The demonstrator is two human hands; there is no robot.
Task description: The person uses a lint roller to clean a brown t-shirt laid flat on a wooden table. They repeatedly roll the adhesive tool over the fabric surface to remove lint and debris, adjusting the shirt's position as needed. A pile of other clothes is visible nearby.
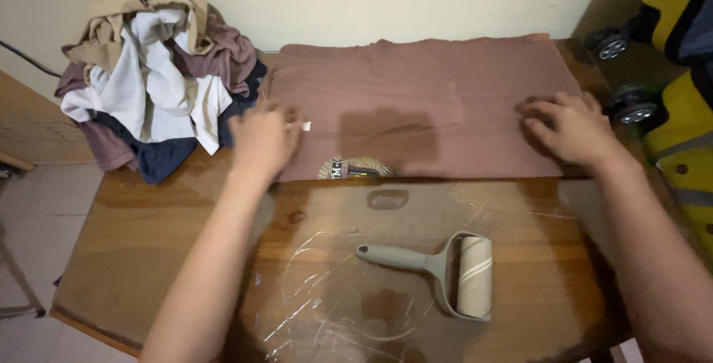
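Left hand: the left hand [261, 139] lies blurred on the left edge of the folded, dusty-pink cotton shirt [423, 103], fingers loosely curled; whether it pinches the cloth I cannot tell.
Right hand: the right hand [568, 127] presses flat and open on the shirt's right edge, fingers spread.
Shirt: soft matte rectangle, smooth, lying across the far half of the table; a printed emblem peeks out at its near hem.
Table: glossy brown wooden table [148, 244] under crinkled clear plastic film [327, 296].
Lint roller: grey plastic-handled lint roller [445, 270] with a pale paper drum lies near the front edge, apart from both hands.
Pile: rumpled heap of beige, white, maroon and navy clothes [156, 66] sits at the table's far left corner.
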